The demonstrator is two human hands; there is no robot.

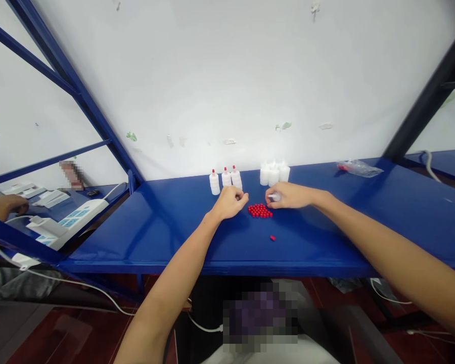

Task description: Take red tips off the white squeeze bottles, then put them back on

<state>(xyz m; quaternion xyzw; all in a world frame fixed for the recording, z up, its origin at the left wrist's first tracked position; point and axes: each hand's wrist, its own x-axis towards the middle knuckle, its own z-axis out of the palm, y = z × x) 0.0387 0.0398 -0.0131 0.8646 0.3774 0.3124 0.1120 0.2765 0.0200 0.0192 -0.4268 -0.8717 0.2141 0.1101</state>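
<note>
My right hand is closed around a small white squeeze bottle, tilted so that its nozzle points left; the fingers hide much of its body. To its left, my left hand has curled fingers, and whatever they may hold is hidden. Between and just below both hands lies a tight cluster of red caps. One loose red cap lies on its side nearer the table edge. Beyond my left hand stand white bottles with red caps. Behind my right hand, several uncapped white bottles stand grouped.
The blue table runs along a white wall. A clear plastic bag with something red lies at the back right. Past the blue frame at left are a white power strip and another person's hand.
</note>
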